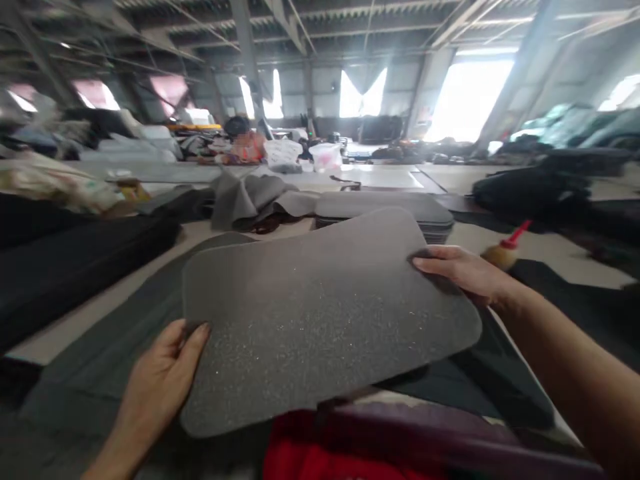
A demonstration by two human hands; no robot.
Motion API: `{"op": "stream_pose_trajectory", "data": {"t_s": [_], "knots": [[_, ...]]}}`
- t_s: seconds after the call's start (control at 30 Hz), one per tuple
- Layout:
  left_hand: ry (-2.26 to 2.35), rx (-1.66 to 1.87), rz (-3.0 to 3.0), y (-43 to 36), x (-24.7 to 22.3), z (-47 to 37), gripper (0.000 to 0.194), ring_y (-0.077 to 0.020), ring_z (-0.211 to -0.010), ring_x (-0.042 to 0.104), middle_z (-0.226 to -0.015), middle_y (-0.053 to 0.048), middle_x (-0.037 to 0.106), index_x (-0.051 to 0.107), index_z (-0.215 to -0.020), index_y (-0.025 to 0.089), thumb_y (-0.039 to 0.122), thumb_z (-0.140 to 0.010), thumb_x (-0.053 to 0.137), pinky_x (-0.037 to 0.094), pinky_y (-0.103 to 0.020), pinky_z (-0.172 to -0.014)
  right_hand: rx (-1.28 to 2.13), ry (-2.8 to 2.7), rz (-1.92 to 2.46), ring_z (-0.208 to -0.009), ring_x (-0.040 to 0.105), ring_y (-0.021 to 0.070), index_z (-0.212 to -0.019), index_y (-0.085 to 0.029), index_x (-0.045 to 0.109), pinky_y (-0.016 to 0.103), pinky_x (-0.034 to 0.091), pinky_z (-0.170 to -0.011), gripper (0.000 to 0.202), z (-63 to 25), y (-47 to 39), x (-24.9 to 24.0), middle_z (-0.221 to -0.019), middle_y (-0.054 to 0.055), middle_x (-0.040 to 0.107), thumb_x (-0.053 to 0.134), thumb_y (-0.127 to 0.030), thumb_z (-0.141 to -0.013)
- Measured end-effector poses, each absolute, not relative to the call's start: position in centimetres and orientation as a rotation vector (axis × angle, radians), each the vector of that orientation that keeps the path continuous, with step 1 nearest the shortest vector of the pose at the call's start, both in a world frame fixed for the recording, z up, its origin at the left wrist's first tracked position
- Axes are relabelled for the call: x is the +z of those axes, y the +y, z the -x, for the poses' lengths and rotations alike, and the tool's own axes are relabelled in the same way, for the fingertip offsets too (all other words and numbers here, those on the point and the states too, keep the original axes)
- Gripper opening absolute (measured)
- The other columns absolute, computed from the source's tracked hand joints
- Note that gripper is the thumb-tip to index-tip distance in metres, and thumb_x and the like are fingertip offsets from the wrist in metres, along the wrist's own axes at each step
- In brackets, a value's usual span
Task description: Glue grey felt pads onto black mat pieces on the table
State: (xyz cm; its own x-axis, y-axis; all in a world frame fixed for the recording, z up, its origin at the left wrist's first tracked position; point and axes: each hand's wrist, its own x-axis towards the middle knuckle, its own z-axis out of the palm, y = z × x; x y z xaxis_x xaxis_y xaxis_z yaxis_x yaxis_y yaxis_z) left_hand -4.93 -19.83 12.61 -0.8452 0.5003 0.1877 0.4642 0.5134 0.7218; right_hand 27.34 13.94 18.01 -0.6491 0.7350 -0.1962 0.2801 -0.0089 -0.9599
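A grey sheet (320, 313) with rounded corners, speckled over its lower part, is held up tilted above the table, its right end higher. My left hand (167, 373) pinches its left edge between thumb and fingers. On the right edge, my right hand (457, 267) grips it with the thumb on top; the fingers beneath are mostly hidden. Behind the sheet lies a stack of similar grey pieces (385, 205). Dark green-grey fabric (110, 333) spreads over the table under and beside the sheet.
Crumpled grey cloth (255, 197) lies left of the stack. A yellowish bottle with a red nozzle (501, 253) stands at the right. Thick black material (80, 260) covers the left side, and a black heap (530, 187) sits at the back right. Farther back, a person (247, 143) is partly visible.
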Motion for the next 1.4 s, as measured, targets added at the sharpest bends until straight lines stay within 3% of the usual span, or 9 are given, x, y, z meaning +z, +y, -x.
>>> {"op": "stream_pose_trajectory", "data": {"t_s": [0.1, 0.2, 0.3, 0.57, 0.7, 1.0, 1.23, 1.4], "knots": [[2.645, 1.197, -1.020, -16.2, 12.0, 3.8, 0.039, -0.0228, -0.066, 0.067, -0.073, 0.000, 0.071, 0.066, -0.093, 0.025, 0.058, -0.081, 0.051, 0.050, -0.030, -0.059, 1.534, -1.929, 1.144, -0.058, 0.060, 0.0161, -0.088, -0.018, 0.071, 0.025, 0.046, -0.050, 0.037, -32.7, 13.9, 17.4, -0.074, 0.003, 0.068, 0.080, -0.049, -0.070], [2.552, 1.139, -1.182, -13.3, 11.7, 2.6, 0.039, -0.0223, -0.068, 0.067, -0.075, -0.001, 0.072, 0.066, -0.094, 0.024, 0.058, -0.082, 0.051, 0.048, -0.028, -0.057, 1.341, -1.939, 1.258, -0.050, 0.050, 0.0104, -0.078, -0.017, 0.070, 0.021, 0.034, -0.042, 0.037, -36.7, 13.1, 16.7, -0.061, -0.001, 0.060, 0.080, -0.050, -0.067], [2.471, 1.116, -1.290, -11.2, 11.4, 1.6, 0.041, -0.0220, -0.068, 0.068, -0.076, 0.000, 0.073, 0.068, -0.096, 0.025, 0.060, -0.082, 0.051, 0.047, -0.027, -0.055, 1.296, -1.837, 1.350, -0.045, 0.044, 0.0086, -0.083, -0.017, 0.070, 0.021, 0.026, -0.040, 0.040, -39.4, 12.1, 15.8, -0.058, -0.003, 0.057, 0.080, -0.051, -0.065], [2.534, 0.951, -1.435, -8.8, 10.8, 0.2, 0.043, -0.0256, -0.079, 0.071, -0.089, -0.004, 0.077, 0.070, -0.101, 0.026, 0.060, -0.085, 0.048, 0.051, -0.030, -0.064, 1.150, -1.799, 1.348, -0.057, 0.051, 0.0124, -0.081, -0.017, 0.064, 0.023, 0.036, -0.050, 0.037, -42.2, 12.5, 10.2, -0.065, -0.002, 0.059, 0.072, -0.053, -0.074], [2.613, 0.771, -1.456, -8.2, 10.0, 0.7, 0.044, -0.0290, -0.085, 0.071, -0.095, -0.007, 0.077, 0.069, -0.104, 0.024, 0.059, -0.088, 0.046, 0.052, -0.034, -0.070, 1.045, -1.842, 1.362, -0.056, 0.048, 0.0118, -0.074, -0.018, 0.062, 0.023, 0.034, -0.051, 0.032, -42.2, 13.2, 8.2, -0.062, -0.003, 0.056, 0.070, -0.049, -0.076], [2.670, 0.600, -1.597, -7.5, 9.4, 0.5, 0.033, -0.0276, -0.080, 0.070, -0.088, -0.001, 0.075, 0.065, -0.099, 0.027, 0.055, -0.091, 0.049, 0.048, -0.029, -0.065, 0.922, -1.863, 1.416, -0.055, 0.051, 0.0130, -0.078, -0.018, 0.061, 0.024, 0.032, -0.049, 0.029, -41.6, 12.9, 6.7, -0.064, -0.002, 0.058, 0.065, -0.046, -0.083], [2.689, 0.402, -1.508, -6.8, 8.2, 1.2, 0.045, -0.0303, -0.091, 0.070, -0.101, -0.009, 0.075, 0.062, -0.111, 0.024, 0.057, -0.094, 0.036, 0.047, -0.033, -0.074, 0.689, -1.981, 1.452, -0.061, 0.053, 0.0147, -0.075, -0.020, 0.058, 0.026, 0.032, -0.055, 0.027, -41.9, 12.9, 6.3, -0.065, -0.002, 0.058, 0.066, -0.044, -0.083], [2.688, 0.360, -1.520, -6.6, 7.8, 1.5, 0.049, -0.0314, -0.094, 0.069, -0.104, -0.010, 0.074, 0.060, -0.112, 0.025, 0.061, -0.093, 0.034, 0.046, -0.034, -0.076, 0.594, -2.046, 1.482, -0.063, 0.055, 0.0149, -0.079, -0.021, 0.061, 0.026, 0.032, -0.057, 0.023, -42.1, 12.6, 6.4, -0.069, -0.002, 0.062, 0.064, -0.043, -0.087]]}}
